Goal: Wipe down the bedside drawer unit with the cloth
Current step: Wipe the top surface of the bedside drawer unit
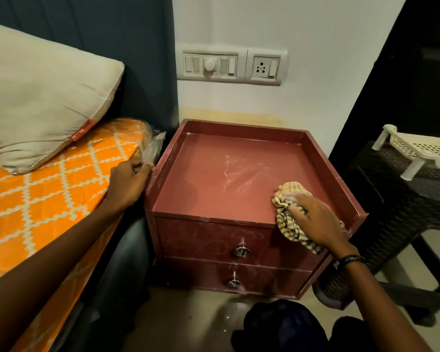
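The maroon bedside drawer unit (214, 189) stands between the bed and a dark wicker table; it has a raised rim on three sides and two drawers with metal knobs. Dusty smears mark the middle of its top. My right hand (313, 219) presses a yellow checked cloth (290, 224) onto the front right corner of the top, and part of the cloth hangs over the front edge. My left hand (130, 181) rests on the mattress edge, fingers curled against the unit's left rim.
A bed with an orange patterned sheet (43, 199) and a beige pillow (41, 97) lies on the left. A switchboard (231, 66) is on the wall behind. On the right a dark wicker table (396, 199) carries a white plastic basket (417, 151).
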### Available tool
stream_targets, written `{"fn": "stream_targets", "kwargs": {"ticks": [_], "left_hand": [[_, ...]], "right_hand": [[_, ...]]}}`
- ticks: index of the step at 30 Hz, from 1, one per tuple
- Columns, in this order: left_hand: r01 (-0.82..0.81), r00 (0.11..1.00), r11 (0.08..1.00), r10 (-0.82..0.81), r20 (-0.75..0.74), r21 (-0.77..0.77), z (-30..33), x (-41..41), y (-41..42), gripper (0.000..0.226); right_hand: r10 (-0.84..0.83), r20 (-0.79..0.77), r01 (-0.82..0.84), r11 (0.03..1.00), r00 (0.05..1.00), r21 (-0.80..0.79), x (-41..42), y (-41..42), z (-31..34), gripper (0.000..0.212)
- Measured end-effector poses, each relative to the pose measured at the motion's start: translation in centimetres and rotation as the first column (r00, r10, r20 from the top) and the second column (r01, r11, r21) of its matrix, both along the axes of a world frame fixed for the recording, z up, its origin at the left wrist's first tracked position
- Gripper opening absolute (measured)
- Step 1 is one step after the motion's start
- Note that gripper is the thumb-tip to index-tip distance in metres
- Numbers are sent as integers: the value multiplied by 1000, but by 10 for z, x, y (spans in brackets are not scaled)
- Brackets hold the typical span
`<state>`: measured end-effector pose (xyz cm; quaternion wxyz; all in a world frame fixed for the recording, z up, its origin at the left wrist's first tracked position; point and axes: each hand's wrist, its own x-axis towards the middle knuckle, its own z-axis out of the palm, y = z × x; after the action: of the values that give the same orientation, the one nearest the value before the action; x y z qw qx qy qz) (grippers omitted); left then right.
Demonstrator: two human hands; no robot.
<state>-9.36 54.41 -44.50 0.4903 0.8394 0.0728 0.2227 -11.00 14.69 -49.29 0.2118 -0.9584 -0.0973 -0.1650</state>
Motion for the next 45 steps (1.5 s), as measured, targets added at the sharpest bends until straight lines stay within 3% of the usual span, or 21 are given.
{"fn": "stream_targets", "kwargs": {"ticks": [3, 7, 10, 15, 17, 19, 21, 26, 28, 33, 38, 45], "left_hand": [[-2, 1000, 1000, 2, 1, 16, 1, 0, -1, 34], [-11, 1000, 997, 10, 16, 78, 1, 0, -3, 31], [-41, 999, 995, 39, 28, 90, 2, 1, -6, 35], [-50, 998, 996, 47, 33, 72, -1, 8, -5, 45], [-40, 999, 998, 39, 22, 58, -3, 12, -4, 41], [-44, 999, 998, 44, 14, 46, -4, 14, -4, 36], [-38, 999, 998, 38, 15, 58, -5, 16, -4, 27], [-19, 999, 991, 14, 42, 131, -7, 17, -9, 25], [-20, 999, 992, 14, 52, 127, -8, 17, -12, 25], [-26, 996, 989, 14, 83, 147, -8, 20, -12, 23], [-34, 994, 991, 20, 103, 132, -8, 30, -10, 22], [-57, 997, 988, 49, 62, 143, -9, 41, -8, 25]], "right_hand": [[-111, -11, 111, 994, 994, -8, 15, 1, 3, 68], [-296, -15, 295, 954, 955, -53, 48, 6, 4, 42], [-352, -60, 349, 935, 934, -56, 70, 22, 6, 58], [-155, -77, 149, 986, 985, -79, 88, 70, 5, 48], [-5, -114, -3, 998, 993, -70, 80, 83, 5, 52], [104, -123, -112, 991, 987, -66, 66, 79, 2, 43], [132, -95, -140, 986, 987, -87, 56, 61, 2, 36], [-129, -13, 127, 987, 992, -94, 58, 3, 4, 53], [-252, -11, 250, 963, 968, -103, 69, -10, 1, 51], [-420, -46, 415, 905, 906, -95, 116, 5, 3, 56], [-296, -114, 291, 955, 948, -57, 160, 18, 8, 79], [26, -96, -36, 994, 995, -101, 187, 73, 8, 74]]}}
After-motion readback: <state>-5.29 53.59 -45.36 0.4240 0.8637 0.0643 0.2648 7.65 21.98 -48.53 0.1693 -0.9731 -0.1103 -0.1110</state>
